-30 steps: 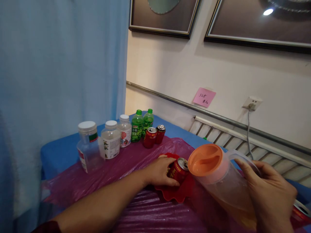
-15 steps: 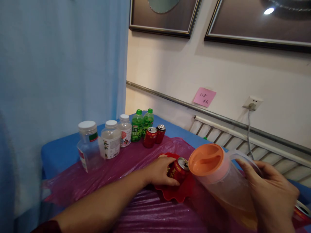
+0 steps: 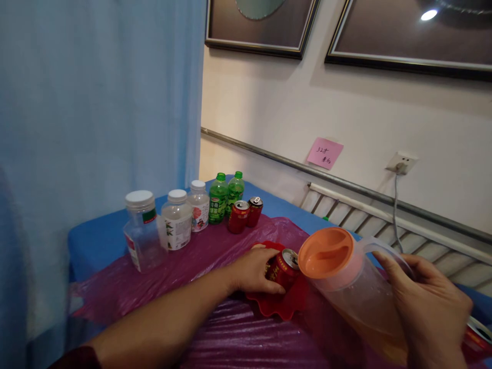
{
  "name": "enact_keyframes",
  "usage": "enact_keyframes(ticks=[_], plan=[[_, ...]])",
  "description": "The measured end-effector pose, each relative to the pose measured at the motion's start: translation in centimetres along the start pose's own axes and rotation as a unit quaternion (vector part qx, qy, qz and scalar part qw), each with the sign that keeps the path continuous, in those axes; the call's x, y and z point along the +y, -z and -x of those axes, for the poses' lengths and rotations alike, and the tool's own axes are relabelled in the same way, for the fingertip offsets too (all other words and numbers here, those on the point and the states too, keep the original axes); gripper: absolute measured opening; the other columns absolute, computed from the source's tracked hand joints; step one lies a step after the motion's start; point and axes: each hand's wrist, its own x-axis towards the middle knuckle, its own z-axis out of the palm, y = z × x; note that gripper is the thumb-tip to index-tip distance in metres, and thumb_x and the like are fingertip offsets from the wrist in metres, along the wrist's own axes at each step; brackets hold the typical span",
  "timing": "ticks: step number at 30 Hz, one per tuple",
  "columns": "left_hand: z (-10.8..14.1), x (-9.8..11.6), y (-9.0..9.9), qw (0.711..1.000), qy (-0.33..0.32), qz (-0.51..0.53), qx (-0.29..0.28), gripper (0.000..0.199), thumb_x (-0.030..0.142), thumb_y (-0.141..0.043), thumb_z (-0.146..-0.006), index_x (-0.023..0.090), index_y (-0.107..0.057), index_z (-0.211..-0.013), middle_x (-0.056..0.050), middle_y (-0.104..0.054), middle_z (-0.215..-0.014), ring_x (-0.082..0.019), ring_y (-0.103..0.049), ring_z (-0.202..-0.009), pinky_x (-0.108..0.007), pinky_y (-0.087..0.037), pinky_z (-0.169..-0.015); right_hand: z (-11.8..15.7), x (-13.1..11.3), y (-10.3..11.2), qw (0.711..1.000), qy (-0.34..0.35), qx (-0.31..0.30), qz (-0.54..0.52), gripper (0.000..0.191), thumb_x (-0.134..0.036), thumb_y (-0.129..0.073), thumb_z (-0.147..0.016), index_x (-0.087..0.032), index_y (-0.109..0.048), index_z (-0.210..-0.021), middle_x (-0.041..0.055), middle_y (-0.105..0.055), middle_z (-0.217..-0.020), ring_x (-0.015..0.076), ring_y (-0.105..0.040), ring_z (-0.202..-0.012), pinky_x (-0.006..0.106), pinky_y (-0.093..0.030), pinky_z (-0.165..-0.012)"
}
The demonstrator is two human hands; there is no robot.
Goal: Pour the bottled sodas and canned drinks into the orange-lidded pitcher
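My left hand [image 3: 259, 271] is wrapped round a red can [image 3: 284, 270], which stands on a red scallop-edged mat [image 3: 274, 307]. By its handle, my right hand [image 3: 426, 292] grips a clear pitcher [image 3: 369, 302] with an orange lid [image 3: 326, 252]. The pitcher is tilted, its lid end close to the can's open top, with amber liquid lying low in its body. No stream of liquid can be made out between them. Another red can [image 3: 476, 338] is partly hidden behind my right hand at the right edge.
Purple plastic film [image 3: 238, 333] covers part of the blue table [image 3: 90, 246]. Two red cans [image 3: 238, 218], two green bottles [image 3: 218, 202] and several clear jars [image 3: 177, 225] stand at the back left. A radiator [image 3: 353, 215] runs along the wall.
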Motion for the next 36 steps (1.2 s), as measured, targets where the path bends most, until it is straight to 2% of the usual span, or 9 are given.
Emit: enact_keyframes(ticks=[12,19,31,36], plan=[[0.04,0.07,0.02,1.0,0.005,0.003,-0.002,0.06,0.046,-0.086,-0.065,0.025,-0.067,-0.119,-0.004,-0.076,-0.118,-0.031,-0.068,-0.104,-0.04,-0.04,-0.1,-0.02,0.24,-0.1,1.0,0.003,0.005,-0.003,0.056,-0.077,-0.072,-0.066,-0.023,-0.075,-0.081,-0.0031,-0.063,-0.064,0.02,-0.058,-0.065,0.029,-0.037,-0.058],[0.04,0.01,-0.03,1.0,0.004,0.001,0.001,0.06,0.047,-0.085,-0.066,0.025,-0.068,-0.119,-0.004,-0.077,-0.116,-0.03,-0.068,-0.102,-0.04,-0.041,-0.099,-0.04,-0.04,0.02,1.0,0.011,0.003,0.009,0.056,-0.078,-0.069,-0.067,-0.023,-0.074,-0.079,-0.002,-0.064,-0.065,0.0218,-0.06,-0.069,0.03,-0.038,-0.061],[0.02,-0.02,-0.07,1.0,0.005,-0.001,0.005,0.06,0.048,-0.085,-0.065,0.025,-0.069,-0.118,-0.004,-0.076,-0.116,-0.031,-0.067,-0.106,-0.038,-0.041,-0.1,-0.01,-0.03,0.02,1.0,0.004,0.003,-0.002,0.055,-0.078,-0.07,-0.065,-0.025,-0.073,-0.079,-0.0036,-0.065,-0.067,0.0212,-0.061,-0.071,0.03,-0.039,-0.064],[-0.01,0.07,-0.05,1.0,0.013,-0.005,-0.003,0.061,0.049,-0.085,-0.065,0.024,-0.068,-0.118,-0.005,-0.075,-0.119,-0.032,-0.066,-0.107,-0.041,-0.04,-0.101,0.07,0.02,0.01,1.0,-0.009,-0.002,-0.004,0.054,-0.077,-0.071,-0.065,-0.025,-0.074,-0.08,-0.0036,-0.064,-0.066,0.0206,-0.059,-0.069,0.03,-0.039,-0.063]])
